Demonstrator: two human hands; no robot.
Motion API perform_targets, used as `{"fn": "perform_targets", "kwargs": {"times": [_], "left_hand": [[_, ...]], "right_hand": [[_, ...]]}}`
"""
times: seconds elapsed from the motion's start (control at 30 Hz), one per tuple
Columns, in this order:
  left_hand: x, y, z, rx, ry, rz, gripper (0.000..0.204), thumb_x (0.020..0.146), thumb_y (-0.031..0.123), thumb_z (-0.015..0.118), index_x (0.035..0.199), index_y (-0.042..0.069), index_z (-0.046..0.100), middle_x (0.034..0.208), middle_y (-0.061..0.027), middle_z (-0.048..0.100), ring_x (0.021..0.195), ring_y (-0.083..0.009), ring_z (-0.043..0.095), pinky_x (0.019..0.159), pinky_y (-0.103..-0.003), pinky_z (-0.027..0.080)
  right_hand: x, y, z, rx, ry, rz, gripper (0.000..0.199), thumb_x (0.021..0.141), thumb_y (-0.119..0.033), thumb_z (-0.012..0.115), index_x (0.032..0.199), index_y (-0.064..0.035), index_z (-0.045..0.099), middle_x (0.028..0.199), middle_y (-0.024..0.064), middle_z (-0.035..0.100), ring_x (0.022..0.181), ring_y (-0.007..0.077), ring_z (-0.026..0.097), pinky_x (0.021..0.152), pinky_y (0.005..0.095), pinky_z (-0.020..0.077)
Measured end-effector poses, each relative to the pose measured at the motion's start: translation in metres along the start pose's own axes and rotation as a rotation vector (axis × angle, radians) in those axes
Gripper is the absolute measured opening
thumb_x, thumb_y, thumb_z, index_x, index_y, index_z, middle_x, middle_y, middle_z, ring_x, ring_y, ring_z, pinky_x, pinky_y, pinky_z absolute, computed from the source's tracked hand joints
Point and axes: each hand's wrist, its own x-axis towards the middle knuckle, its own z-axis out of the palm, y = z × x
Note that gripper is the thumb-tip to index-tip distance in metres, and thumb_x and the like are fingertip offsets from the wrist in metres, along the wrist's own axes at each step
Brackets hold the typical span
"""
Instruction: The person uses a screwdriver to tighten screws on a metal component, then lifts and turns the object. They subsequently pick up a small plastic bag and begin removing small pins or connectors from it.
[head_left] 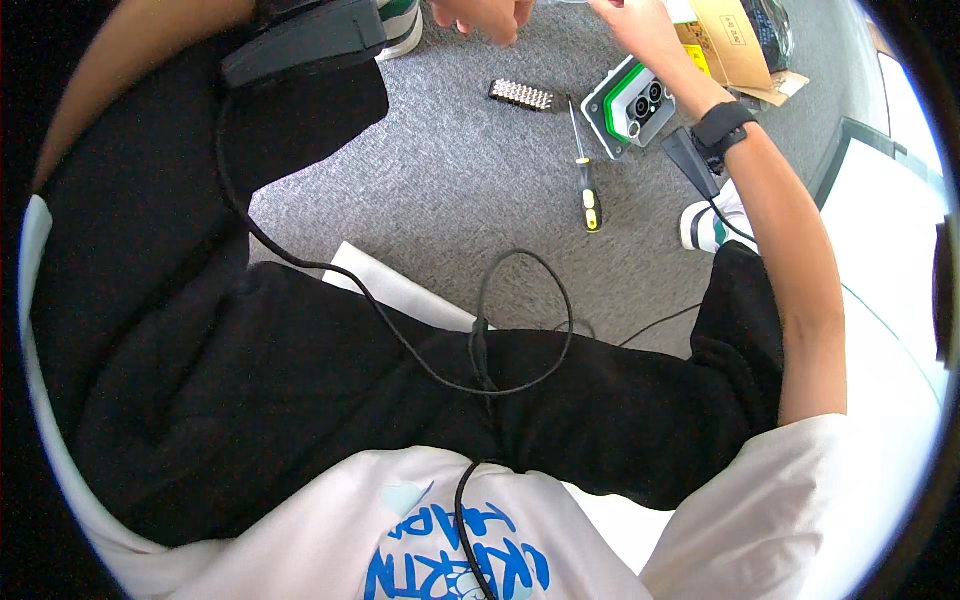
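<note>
At the top edge my left hand point(485, 15) has its fingers curled, and the frame cuts off part of it. My right hand point(632, 22) is also at the top edge, its fingertips pinched near a sliver of clear material point(565, 2) between the two hands; what it is cannot be made out. Below the right hand stands a grey device with a green band and round dark lenses point(640, 105). Left of it a screwdriver point(587, 190) with a yellow-and-black handle lies on the carpet, beside a black holder with rows of small silver pieces point(521, 95).
An open cardboard box point(735, 45) stands at the far right. A black cable point(530, 388) loops over my lap. Black wrist devices point(715, 140) sit on my forearms. White shoes point(715, 222) rest on the grey carpet point(430, 180). A white panel edge point(405, 290) shows by my legs.
</note>
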Motion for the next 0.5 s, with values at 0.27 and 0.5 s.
{"fn": "perform_targets", "kwargs": {"times": [0.27, 0.5], "left_hand": [[0.007, 0.025, -0.024, -0.341, 0.137, -0.223, 0.058, 0.099, 0.052, 0.056, 0.115, -0.002, 0.071, 0.098, -0.0222, 0.073, 0.084, -0.0300, 0.070, 0.072, -0.045, 0.055], [0.007, 0.042, -0.020, -0.926, 0.311, -0.357, 0.084, 0.102, 0.066, 0.048, 0.136, -0.011, 0.053, 0.126, -0.0323, 0.065, 0.108, -0.0427, 0.071, 0.087, -0.049, 0.062]], "right_hand": [[-0.026, -0.086, -0.083, -0.264, 0.038, -0.528, 0.013, 0.082, -0.001, 0.062, 0.093, -0.0022, 0.070, 0.093, 0.0131, 0.062, 0.092, 0.0337, 0.061, 0.081, 0.0435, 0.0510], [-0.064, -0.099, -0.091, -0.255, 0.090, -0.531, 0.015, 0.081, -0.002, 0.063, 0.094, -0.0036, 0.070, 0.091, 0.0106, 0.059, 0.087, 0.0301, 0.061, 0.074, 0.0415, 0.0508]]}}
